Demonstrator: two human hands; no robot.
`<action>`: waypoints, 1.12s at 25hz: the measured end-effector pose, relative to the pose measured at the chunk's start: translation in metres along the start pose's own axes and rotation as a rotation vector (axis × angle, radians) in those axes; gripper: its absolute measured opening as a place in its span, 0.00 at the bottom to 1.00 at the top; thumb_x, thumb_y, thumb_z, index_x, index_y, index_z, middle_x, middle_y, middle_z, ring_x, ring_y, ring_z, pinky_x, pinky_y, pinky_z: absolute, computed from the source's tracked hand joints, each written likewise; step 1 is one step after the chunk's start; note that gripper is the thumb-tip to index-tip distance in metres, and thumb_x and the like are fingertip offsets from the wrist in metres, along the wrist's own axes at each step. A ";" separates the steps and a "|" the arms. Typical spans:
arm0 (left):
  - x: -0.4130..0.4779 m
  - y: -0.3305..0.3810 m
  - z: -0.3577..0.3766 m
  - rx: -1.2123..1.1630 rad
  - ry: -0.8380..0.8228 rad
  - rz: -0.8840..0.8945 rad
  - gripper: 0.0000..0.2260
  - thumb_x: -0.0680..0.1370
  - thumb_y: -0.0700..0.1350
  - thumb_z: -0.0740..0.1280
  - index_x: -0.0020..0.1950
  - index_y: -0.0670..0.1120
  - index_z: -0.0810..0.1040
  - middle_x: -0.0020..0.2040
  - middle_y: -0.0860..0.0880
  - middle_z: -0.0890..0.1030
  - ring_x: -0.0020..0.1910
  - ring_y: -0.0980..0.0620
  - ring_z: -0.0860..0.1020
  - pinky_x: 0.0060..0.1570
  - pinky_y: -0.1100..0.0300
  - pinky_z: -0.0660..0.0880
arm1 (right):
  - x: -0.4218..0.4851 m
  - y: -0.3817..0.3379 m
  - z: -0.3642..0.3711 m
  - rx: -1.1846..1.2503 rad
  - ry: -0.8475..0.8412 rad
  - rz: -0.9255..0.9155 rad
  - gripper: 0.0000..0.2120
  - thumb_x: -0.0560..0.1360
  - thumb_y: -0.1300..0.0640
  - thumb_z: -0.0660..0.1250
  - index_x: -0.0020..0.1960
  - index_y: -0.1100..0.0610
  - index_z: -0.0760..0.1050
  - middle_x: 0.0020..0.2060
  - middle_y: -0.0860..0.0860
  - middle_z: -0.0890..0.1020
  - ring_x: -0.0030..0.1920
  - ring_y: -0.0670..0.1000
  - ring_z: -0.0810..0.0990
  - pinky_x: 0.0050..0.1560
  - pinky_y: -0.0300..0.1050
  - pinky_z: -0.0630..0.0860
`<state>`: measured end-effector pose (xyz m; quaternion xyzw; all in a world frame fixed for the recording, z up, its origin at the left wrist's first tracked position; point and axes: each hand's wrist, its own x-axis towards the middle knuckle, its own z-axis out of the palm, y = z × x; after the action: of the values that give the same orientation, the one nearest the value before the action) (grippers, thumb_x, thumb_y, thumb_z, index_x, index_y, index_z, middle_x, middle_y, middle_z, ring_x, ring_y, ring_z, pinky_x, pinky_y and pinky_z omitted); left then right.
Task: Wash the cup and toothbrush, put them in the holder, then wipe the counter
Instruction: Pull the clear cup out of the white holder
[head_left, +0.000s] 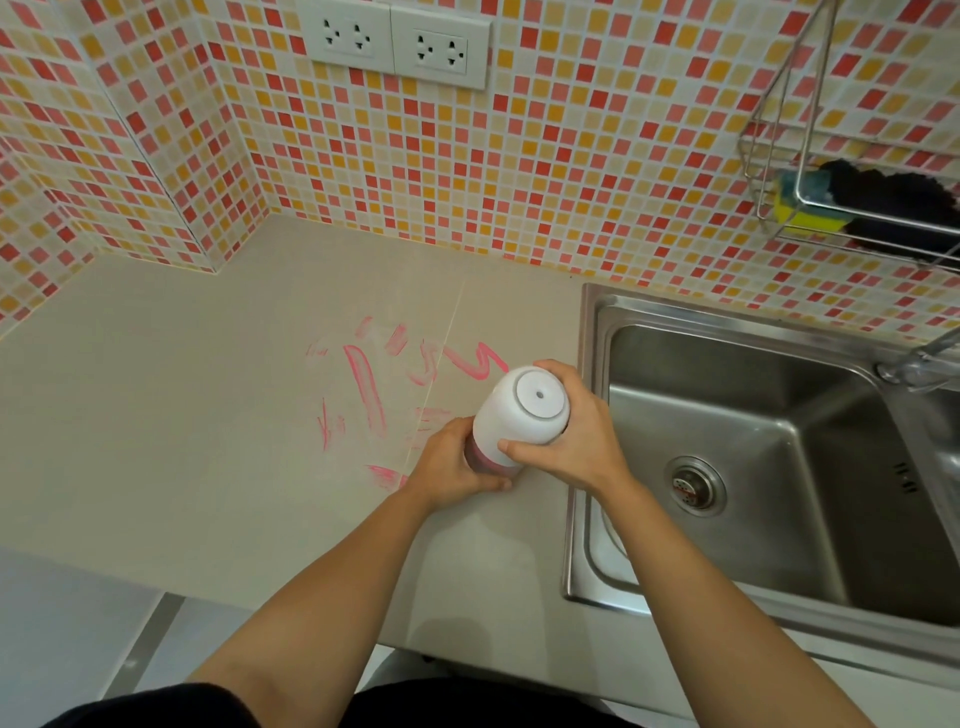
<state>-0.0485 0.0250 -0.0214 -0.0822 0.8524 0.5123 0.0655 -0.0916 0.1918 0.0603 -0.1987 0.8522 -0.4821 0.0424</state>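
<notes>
where: white cup (524, 410) upside down, centre of frame, on the counter (208, 441) just left of the sink (586, 364) rim
right hand (576, 441): fingers and thumb wrapped round the cup's white wall
left hand (452, 465): curled round the pink lower part (485, 466), probably the holder, hard to tell
feel: looks like light stiff plastic, smooth, likely slick when wet
best hold: round the sides, not the flat top
not wiped yet: pink smears (366, 384) mid-left

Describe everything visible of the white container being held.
The white container looks like matte plastic: rounded body, flat circular end with a grey ring and small central hole, pink band at the bottom. It is tilted over the counter beside the sink. The left hand grips its pink end, the right hand its white part.
</notes>
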 end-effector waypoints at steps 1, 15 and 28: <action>-0.001 0.000 -0.001 -0.009 0.001 -0.004 0.33 0.60 0.47 0.81 0.61 0.49 0.73 0.55 0.52 0.78 0.53 0.52 0.77 0.47 0.67 0.72 | 0.000 -0.001 0.001 -0.002 -0.006 -0.009 0.37 0.53 0.46 0.77 0.59 0.40 0.66 0.53 0.34 0.75 0.54 0.42 0.76 0.54 0.43 0.76; -0.003 0.000 -0.001 0.006 -0.002 -0.067 0.39 0.61 0.48 0.81 0.68 0.48 0.68 0.61 0.50 0.76 0.58 0.52 0.74 0.58 0.60 0.72 | -0.007 0.056 -0.006 1.297 0.427 0.598 0.34 0.55 0.47 0.73 0.60 0.50 0.70 0.58 0.52 0.78 0.56 0.51 0.78 0.56 0.46 0.76; -0.002 0.001 0.000 0.029 0.015 -0.081 0.38 0.61 0.48 0.80 0.67 0.49 0.69 0.60 0.52 0.76 0.57 0.52 0.75 0.57 0.61 0.72 | 0.026 0.088 0.016 0.716 0.268 0.507 0.33 0.60 0.57 0.78 0.63 0.52 0.70 0.54 0.52 0.80 0.52 0.49 0.80 0.47 0.40 0.77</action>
<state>-0.0472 0.0253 -0.0199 -0.1194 0.8561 0.4963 0.0808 -0.1378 0.2092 -0.0190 0.1075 0.6517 -0.7420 0.1144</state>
